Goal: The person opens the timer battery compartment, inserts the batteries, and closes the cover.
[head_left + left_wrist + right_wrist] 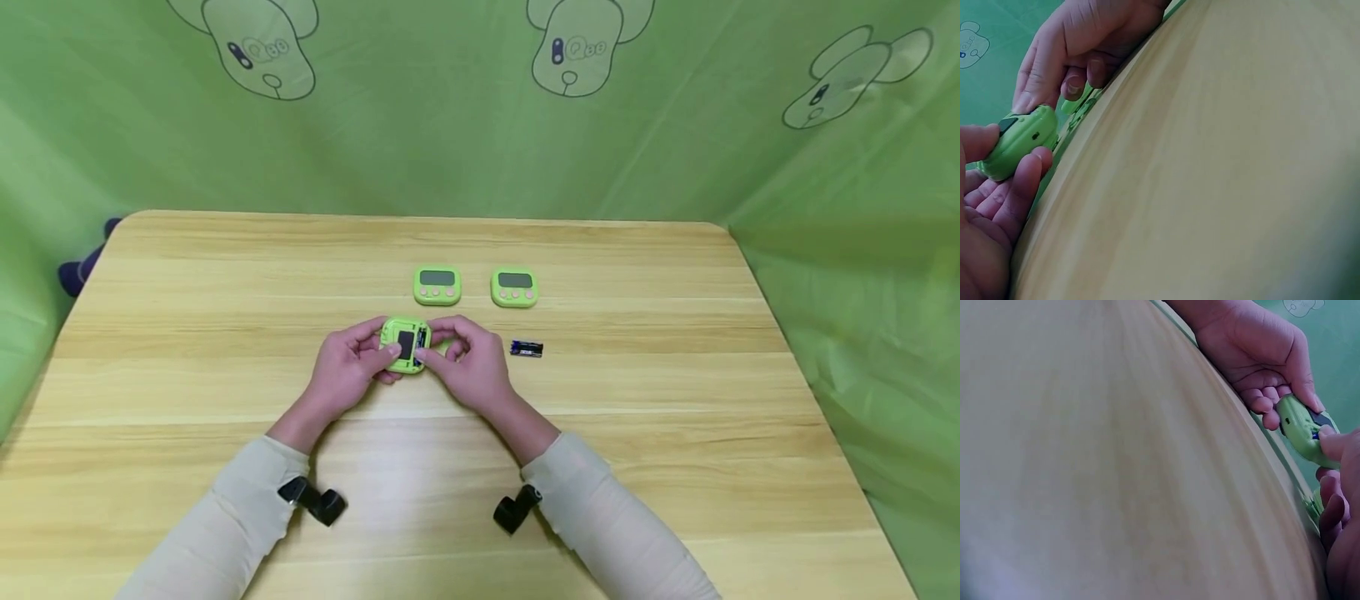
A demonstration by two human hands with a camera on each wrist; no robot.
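Note:
A green timer [405,344] is held back side up above the table, with a dark panel and a battery [422,337] in its slot. My left hand [347,364] grips its left side, thumb on the back face. My right hand [472,367] holds its right side, with the thumb pressing at the lower end of the battery slot. In the left wrist view the timer [1019,142] shows its edge between the fingers of both hands. The right wrist view shows the timer [1300,428] and the right thumb on a dark blue part in it.
Two green timers [437,286] [514,287] lie screen up behind the hands on the wooden table [637,350]. Dark batteries [527,348] lie to the right of the right hand. Green cloth [420,158] hangs behind the table, and a purple object [78,268] is beyond its left edge.

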